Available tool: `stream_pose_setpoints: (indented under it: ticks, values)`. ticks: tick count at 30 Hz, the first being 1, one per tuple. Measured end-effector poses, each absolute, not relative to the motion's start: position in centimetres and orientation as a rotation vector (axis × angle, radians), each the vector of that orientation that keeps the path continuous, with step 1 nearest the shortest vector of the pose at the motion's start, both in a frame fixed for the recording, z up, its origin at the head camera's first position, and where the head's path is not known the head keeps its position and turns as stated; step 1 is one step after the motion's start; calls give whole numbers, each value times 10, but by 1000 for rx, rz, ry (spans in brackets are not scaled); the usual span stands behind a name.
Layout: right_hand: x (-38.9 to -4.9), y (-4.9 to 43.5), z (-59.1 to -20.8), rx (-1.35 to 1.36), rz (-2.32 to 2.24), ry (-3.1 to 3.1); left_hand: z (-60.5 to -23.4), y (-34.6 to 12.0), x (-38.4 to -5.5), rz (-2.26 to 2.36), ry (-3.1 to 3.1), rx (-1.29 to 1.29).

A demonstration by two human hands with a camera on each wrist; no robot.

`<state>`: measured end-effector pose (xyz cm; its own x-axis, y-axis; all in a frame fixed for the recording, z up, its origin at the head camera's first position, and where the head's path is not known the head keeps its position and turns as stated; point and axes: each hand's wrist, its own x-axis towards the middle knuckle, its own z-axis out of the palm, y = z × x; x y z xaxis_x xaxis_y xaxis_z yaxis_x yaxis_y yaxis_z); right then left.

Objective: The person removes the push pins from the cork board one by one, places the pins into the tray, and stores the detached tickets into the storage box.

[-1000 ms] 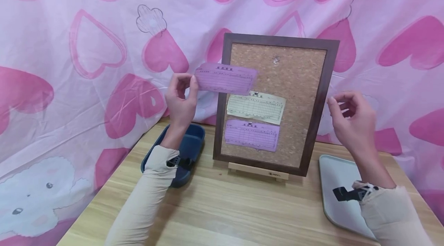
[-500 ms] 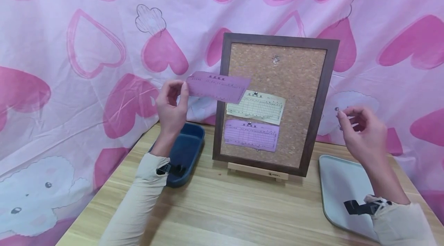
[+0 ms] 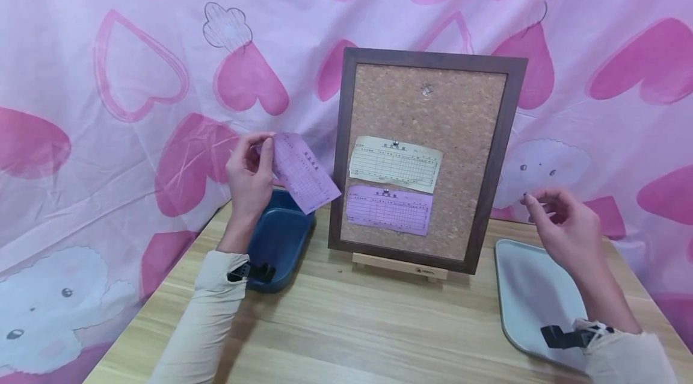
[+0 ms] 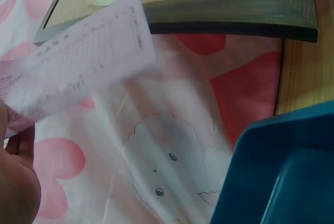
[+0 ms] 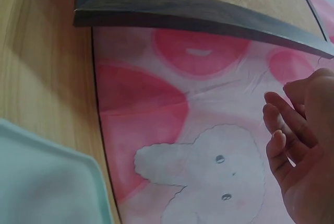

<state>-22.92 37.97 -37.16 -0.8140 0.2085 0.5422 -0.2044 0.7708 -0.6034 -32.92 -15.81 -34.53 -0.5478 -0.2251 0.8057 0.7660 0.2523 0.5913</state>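
Note:
My left hand (image 3: 250,182) pinches a purple receipt slip (image 3: 305,173) by one corner, left of the framed corkboard (image 3: 468,149). The slip hangs tilted over the dark blue tray (image 3: 276,245); in the left wrist view the slip (image 4: 94,59) stretches out from the fingers. At the board's right, my right hand (image 3: 568,224) pinches a tiny pushpin (image 3: 523,197) between thumb and index finger, the other fingers curled loosely. On the board a pale green slip (image 3: 395,162) is pinned above another purple slip (image 3: 388,210). Near the board's top sits a clear, shiny pin cluster (image 3: 427,90).
The board leans on a light wooden stand (image 3: 400,265) on the wooden table (image 3: 346,330). A pale grey-green tray (image 3: 533,294) lies under my right forearm. Behind everything hangs a pink heart-patterned cloth (image 3: 162,71).
My left hand has drawn left and down with the purple slip, off the board's face, and the slip has swung to point downward. My right hand has moved away from the frame, lower and rightward.

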Motion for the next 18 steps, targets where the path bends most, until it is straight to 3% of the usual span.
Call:
stream_pose_setpoints:
  ticks: [18]
  values:
    - [-218, 410, -421, 119, 914, -2541, -381, -178, -339, -1326, -1961, -468]
